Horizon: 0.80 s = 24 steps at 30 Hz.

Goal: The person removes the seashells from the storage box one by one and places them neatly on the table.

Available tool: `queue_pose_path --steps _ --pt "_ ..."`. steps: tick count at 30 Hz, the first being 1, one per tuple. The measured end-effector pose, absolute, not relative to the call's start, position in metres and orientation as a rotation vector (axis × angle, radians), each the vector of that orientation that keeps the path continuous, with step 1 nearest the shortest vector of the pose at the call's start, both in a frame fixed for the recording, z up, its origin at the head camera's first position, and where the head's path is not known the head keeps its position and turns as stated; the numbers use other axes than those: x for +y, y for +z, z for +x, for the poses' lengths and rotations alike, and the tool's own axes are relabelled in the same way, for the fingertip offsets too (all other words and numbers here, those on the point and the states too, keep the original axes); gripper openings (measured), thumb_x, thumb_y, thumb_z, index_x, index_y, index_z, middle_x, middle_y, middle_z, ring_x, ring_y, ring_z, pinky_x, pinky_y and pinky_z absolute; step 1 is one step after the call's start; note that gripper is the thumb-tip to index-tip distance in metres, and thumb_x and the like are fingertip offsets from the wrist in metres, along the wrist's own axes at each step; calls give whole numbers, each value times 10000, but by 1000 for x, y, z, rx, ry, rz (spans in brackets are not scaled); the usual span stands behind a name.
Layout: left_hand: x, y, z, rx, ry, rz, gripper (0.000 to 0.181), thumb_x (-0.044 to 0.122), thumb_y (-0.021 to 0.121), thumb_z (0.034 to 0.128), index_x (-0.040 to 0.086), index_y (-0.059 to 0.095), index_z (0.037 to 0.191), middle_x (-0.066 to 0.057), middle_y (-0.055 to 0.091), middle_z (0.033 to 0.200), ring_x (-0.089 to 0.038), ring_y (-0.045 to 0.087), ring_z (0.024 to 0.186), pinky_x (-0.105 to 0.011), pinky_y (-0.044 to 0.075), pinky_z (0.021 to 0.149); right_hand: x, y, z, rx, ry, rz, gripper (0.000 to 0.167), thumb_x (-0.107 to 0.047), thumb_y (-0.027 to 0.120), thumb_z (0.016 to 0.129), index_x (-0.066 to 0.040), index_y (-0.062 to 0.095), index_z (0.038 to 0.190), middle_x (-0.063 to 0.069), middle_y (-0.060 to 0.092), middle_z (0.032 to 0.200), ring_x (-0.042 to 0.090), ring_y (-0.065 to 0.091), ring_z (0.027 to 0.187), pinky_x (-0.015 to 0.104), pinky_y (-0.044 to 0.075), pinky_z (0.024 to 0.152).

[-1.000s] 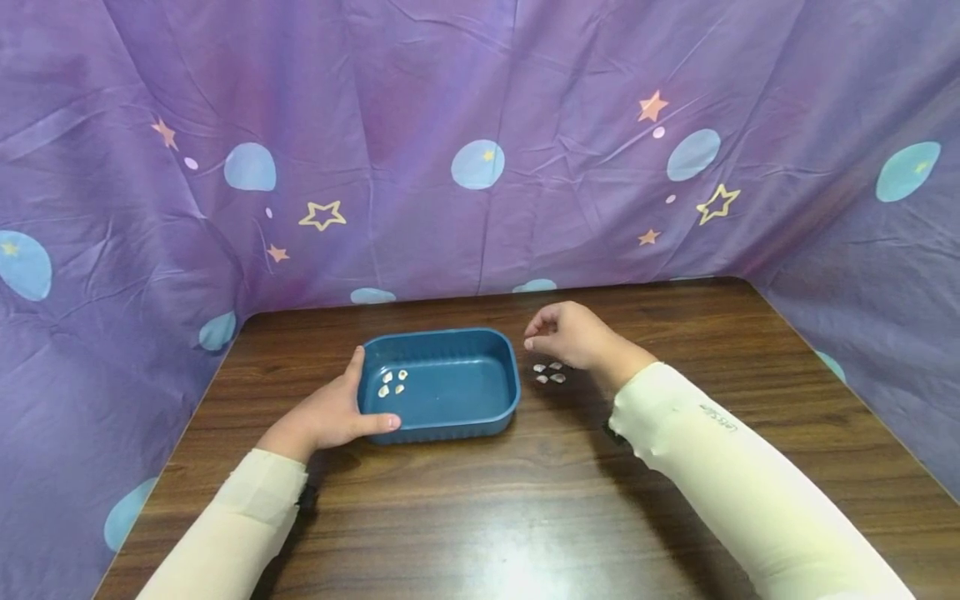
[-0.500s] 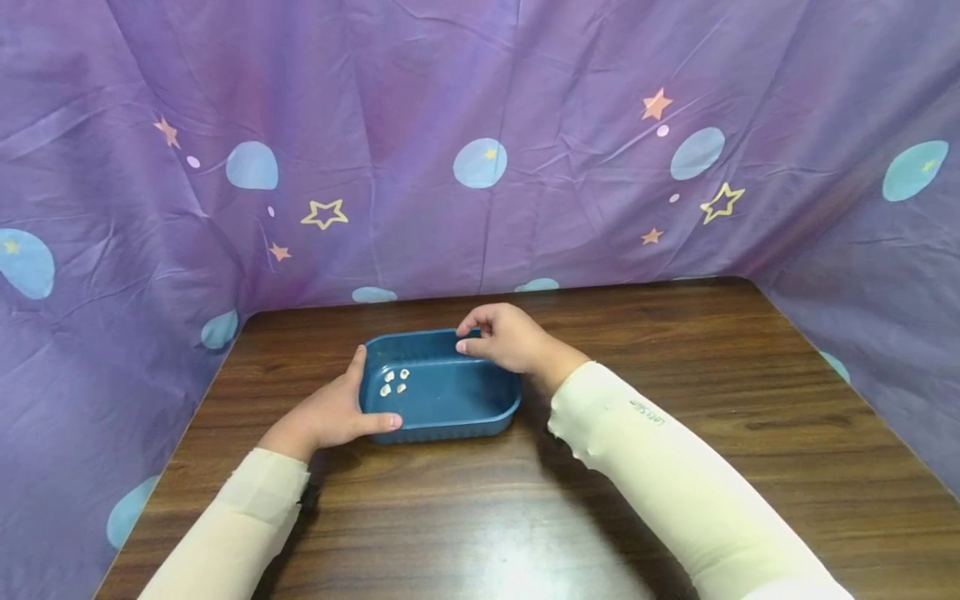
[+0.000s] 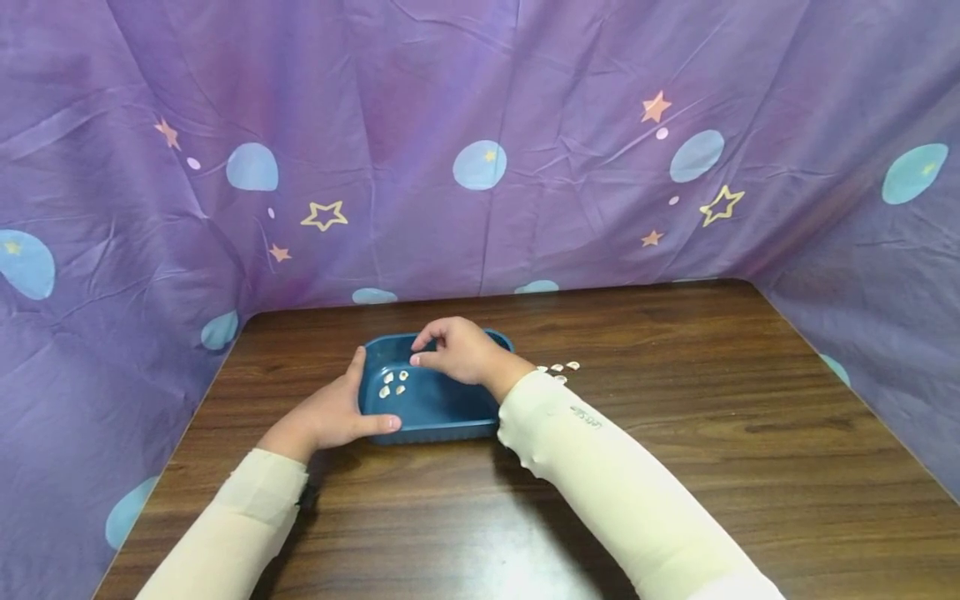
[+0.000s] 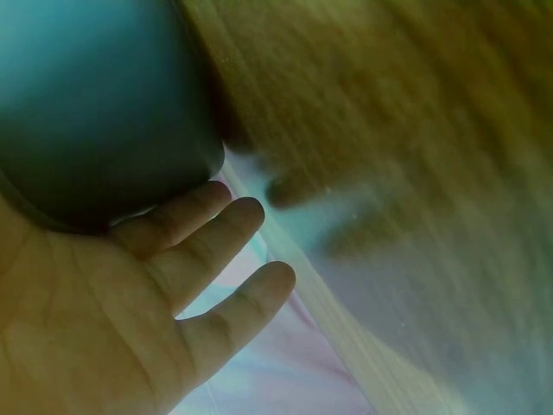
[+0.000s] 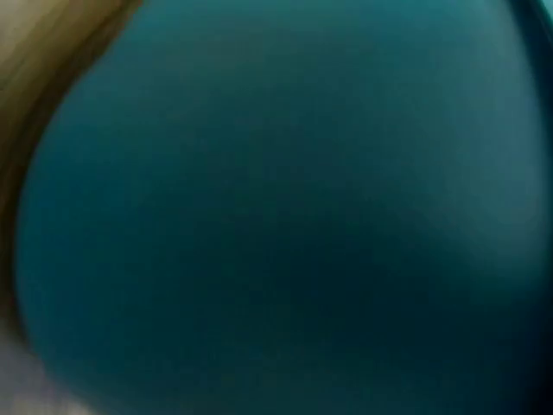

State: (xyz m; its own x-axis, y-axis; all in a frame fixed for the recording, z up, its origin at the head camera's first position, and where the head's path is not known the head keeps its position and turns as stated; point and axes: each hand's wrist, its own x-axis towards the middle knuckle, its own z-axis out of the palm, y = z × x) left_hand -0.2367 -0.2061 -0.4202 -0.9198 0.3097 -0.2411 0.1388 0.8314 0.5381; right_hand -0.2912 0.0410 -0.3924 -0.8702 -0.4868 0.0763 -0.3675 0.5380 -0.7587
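In the head view, my left hand (image 3: 327, 412) grips the near-left corner of a blue tray (image 3: 442, 432), thumb over the front rim and fingers along the left side. The left wrist view shows three fingers of this hand (image 4: 173, 294) against the tray's outer wall (image 4: 112, 164). Several small pale shells (image 3: 387, 377) lie inside, at the left. Over the tray hangs my right hand (image 3: 467, 350), its thumb and fingers curled together; a small pale shell seems pinched at the tips, mostly hidden. The right wrist view shows only the blurred tray (image 5: 259, 207).
More shells (image 3: 573, 365) lie on the wooden table (image 3: 675, 400) just right of the tray, partly behind the right sleeve (image 3: 592, 458). A purple patterned cloth (image 3: 405, 100) hangs around the table's back and sides.
My right hand has moved left from above the shells on the table to over the tray's middle. The left hand and the tray have stayed in place.
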Motion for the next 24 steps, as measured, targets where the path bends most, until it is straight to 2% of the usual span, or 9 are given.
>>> queue_pose_path --steps 11,24 --pt "-204 -418 -234 2693 733 369 1395 691 742 874 -62 -154 1633 -426 275 1622 -521 462 1434 -647 397 1157 11 -406 -290 2622 -1170 -687 163 -284 803 954 -159 799 1058 -50 548 635 75 497 593 223 426 550" --pt "-205 -418 -235 2683 766 374 1390 675 748 879 -54 -165 1633 -423 253 1632 -518 431 1458 -637 379 1176 5 -413 -292 2627 -1128 -653 129 -267 817 938 -158 798 1004 -42 622 715 92 536 688 235 447 635"
